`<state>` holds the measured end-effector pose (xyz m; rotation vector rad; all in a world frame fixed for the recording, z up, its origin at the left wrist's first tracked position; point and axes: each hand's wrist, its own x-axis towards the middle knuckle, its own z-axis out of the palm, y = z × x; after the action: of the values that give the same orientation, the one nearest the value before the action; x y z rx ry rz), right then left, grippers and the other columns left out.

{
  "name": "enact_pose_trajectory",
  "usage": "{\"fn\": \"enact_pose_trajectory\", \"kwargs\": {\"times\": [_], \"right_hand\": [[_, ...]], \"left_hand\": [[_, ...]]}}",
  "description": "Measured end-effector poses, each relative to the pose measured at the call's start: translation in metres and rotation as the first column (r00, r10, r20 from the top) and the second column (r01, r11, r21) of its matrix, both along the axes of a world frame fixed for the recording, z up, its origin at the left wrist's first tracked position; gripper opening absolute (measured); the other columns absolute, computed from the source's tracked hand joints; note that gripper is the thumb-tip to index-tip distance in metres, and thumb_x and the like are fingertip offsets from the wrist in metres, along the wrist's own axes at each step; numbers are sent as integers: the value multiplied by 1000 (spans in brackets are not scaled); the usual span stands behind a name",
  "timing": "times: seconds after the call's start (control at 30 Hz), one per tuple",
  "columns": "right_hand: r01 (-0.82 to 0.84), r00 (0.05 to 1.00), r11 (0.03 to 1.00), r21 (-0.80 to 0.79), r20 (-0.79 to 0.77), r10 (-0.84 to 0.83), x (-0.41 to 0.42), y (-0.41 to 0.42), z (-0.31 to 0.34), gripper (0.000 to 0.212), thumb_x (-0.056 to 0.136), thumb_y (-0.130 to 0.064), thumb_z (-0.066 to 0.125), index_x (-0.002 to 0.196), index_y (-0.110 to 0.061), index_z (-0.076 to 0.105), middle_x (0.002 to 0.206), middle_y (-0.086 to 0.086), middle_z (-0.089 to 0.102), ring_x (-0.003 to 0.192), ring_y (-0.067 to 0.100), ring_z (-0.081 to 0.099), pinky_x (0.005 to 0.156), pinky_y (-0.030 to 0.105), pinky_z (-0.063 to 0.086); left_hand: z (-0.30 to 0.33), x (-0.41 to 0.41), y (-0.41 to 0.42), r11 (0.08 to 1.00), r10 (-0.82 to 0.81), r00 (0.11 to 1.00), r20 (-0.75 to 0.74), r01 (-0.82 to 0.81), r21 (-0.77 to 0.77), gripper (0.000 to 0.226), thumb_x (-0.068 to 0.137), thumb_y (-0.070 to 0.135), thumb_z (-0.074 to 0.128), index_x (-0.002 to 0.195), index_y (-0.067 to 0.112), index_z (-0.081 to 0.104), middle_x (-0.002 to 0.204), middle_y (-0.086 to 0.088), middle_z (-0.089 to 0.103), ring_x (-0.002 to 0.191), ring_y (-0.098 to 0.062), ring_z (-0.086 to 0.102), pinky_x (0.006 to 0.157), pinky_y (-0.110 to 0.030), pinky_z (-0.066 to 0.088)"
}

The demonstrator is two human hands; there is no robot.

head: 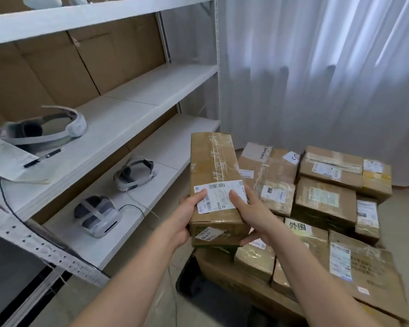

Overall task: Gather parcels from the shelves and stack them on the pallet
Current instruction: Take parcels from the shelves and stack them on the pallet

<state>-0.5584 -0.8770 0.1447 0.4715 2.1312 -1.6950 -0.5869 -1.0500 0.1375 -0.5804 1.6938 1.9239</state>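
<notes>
I hold a long brown cardboard parcel [213, 171] with a white shipping label in the air, between the shelves and the stack. My left hand [187, 215] grips its near left side, thumb on the label. My right hand [253, 213] grips its near right side, thumb on top and fingers underneath. Below and to the right lies a stack of several taped cardboard parcels [326, 199]. The pallet under them is hidden. The white shelving unit [137, 119] on the left holds no parcels in view.
On the shelves lie three white headsets [45, 128] [135, 173] [97, 215] with cables, plus a paper pad with a pen [43, 156]. A white curtain [316, 79] hangs behind the stack. A dark object [191, 279] sits on the floor by the stack's near corner.
</notes>
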Motion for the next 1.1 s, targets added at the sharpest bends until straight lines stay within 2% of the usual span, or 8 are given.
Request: {"fn": "enact_pose_trajectory", "kwargs": {"times": [0.2, 0.43, 0.57, 0.7, 0.8, 0.9, 1.0, 1.1], "right_hand": [[134, 991, 989, -71, -1, -134, -66, -42, -7, 63, 92, -65, 44, 147, -50, 19, 120, -10, 53, 97, 27, 64, 61, 54, 60], [172, 984, 984, -47, 43, -170, -145, -29, -17, 64, 92, -65, 44, 148, -48, 19, 136, -3, 48, 109, 32, 58, 62, 57, 60], [181, 982, 983, -33, -40, -183, -188, -25, -15, 66, 93, -65, 41, 150, -41, 19, 139, -2, 50, 115, 28, 59, 83, 55, 57], [260, 965, 959, -115, 6, -261, -219, -15, -9, 62, 92, -65, 45, 144, -42, 22, 131, 0, 52, 103, 31, 63, 59, 53, 60], [373, 925, 921, -114, -29, -378, -242, 5, -13, 48, 94, -60, 45, 131, -31, 37, 120, 1, 56, 99, 29, 64, 58, 53, 60], [457, 883, 884, -100, -72, -464, -262, 28, -27, 36, 97, -56, 42, 123, -32, 46, 116, -2, 55, 102, 26, 62, 70, 52, 61], [522, 845, 848, -91, -77, -529, -283, 50, -49, 34, 101, -49, 38, 130, -34, 50, 123, -3, 55, 108, 23, 59, 88, 54, 55], [607, 793, 789, -96, -3, -610, -303, 71, -70, 34, 101, -35, 40, 135, -34, 42, 124, 1, 54, 107, 25, 59, 89, 55, 55]], "left_hand": [[9, -88, -35, 993, -116, 991, 61, 116, -9, 42, 90, 49, 62, 122, 22, 66, 103, -8, 76, 86, -27, 74, 64, -36, 57], [-1, -166, -21, 979, -196, 974, 116, 201, -40, 42, 93, 57, 52, 111, 24, 70, 96, -6, 77, 73, -24, 75, 61, -34, 54], [15, -210, -16, 977, -205, 976, 80, 209, -49, 42, 95, 57, 48, 113, 24, 69, 98, -7, 77, 74, -25, 75, 63, -34, 55], [28, -250, -2, 970, -231, 972, 51, 234, -61, 42, 95, 57, 49, 114, 26, 69, 101, -6, 76, 80, -26, 75, 67, -35, 56], [25, -281, 19, 959, -274, 961, 47, 276, -56, 39, 95, 56, 50, 111, 25, 69, 98, -4, 77, 79, -25, 75, 66, -35, 55], [13, -310, 45, 942, -320, 946, 55, 324, -92, 40, 94, 58, 51, 109, 25, 69, 97, -3, 77, 92, -28, 72, 76, -41, 54], [-11, -346, 72, 918, -380, 920, 101, 388, -83, 40, 94, 55, 52, 109, 22, 70, 95, -5, 77, 102, -30, 67, 92, -47, 50], [-39, -387, 105, 877, -470, 867, 169, 480, -26, 39, 96, 50, 52, 107, 17, 70, 85, -6, 77, 96, -31, 67, 86, -46, 51]]}}
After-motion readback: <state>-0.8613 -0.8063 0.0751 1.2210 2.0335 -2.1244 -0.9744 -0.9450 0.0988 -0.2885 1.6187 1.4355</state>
